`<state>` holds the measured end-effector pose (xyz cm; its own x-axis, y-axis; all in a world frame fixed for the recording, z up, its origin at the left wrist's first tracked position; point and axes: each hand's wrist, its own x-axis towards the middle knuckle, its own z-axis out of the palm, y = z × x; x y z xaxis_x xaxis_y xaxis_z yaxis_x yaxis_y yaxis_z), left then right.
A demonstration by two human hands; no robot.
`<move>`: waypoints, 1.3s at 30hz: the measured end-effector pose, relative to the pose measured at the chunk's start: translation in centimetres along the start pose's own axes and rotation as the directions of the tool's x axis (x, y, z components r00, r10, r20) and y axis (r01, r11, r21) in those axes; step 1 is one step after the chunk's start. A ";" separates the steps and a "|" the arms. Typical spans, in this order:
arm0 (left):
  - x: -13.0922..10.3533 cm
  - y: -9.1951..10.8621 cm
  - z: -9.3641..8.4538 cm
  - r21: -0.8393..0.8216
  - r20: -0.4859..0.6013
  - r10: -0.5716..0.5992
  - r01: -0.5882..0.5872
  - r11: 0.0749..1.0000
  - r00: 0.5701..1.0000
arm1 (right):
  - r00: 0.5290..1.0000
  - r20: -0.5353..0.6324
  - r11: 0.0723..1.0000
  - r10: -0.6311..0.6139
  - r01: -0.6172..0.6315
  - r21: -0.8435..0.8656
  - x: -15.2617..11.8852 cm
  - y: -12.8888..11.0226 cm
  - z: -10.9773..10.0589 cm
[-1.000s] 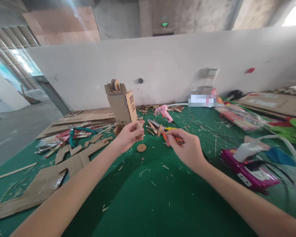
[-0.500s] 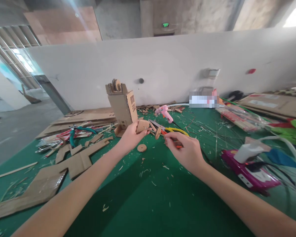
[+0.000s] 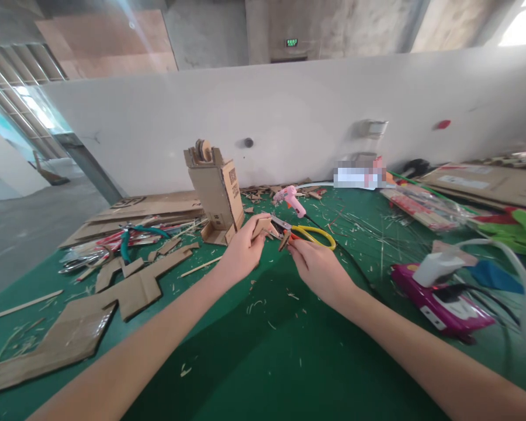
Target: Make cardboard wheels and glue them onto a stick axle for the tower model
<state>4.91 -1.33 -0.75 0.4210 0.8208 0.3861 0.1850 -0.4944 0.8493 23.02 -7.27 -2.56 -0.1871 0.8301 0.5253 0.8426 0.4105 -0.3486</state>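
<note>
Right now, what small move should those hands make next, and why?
Perhaps the right hand should ease its cardboard disc toward the cardboard piece in the left hand: both are held close together, yet a gap shows between them.

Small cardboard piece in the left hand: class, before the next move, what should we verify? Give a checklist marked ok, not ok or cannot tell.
1. Left hand grips the small flat brown cardboard piece: ok.
2. Small round brown cardboard disc at the right hand's fingertips: ok.
3. Tall brown cardboard box upright: ok.
4. Yellow-handled metal tool well clear of the right hand: not ok, it lies close behind.
5. Green tabletop free of scraps: not ok, pale slivers lie on it.
6. Pink plastic glue gun hot: cannot tell.
</note>
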 end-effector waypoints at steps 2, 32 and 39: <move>-0.4 0.0 0.4 0.083 -0.029 0.046 -0.043 0.996 0.999 | 0.999 0.007 0.998 0.040 -0.041 0.053 0.0 -0.1 0.2; -2.4 1.5 3.4 -0.189 -0.057 -0.175 0.161 0.969 0.983 | 0.894 0.257 0.677 0.366 -0.445 0.585 -0.2 -1.3 0.3; -2.6 0.7 3.9 -0.099 -0.115 -0.129 0.118 0.988 0.985 | 0.628 0.659 -0.235 0.413 -0.626 0.744 0.2 -2.2 -0.3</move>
<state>7.38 -4.90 -2.56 0.2885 0.9051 0.3125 0.1446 -0.3638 0.9202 21.27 -8.16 -1.48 -0.1023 0.9399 -0.3259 -0.4560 -0.3355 -0.8244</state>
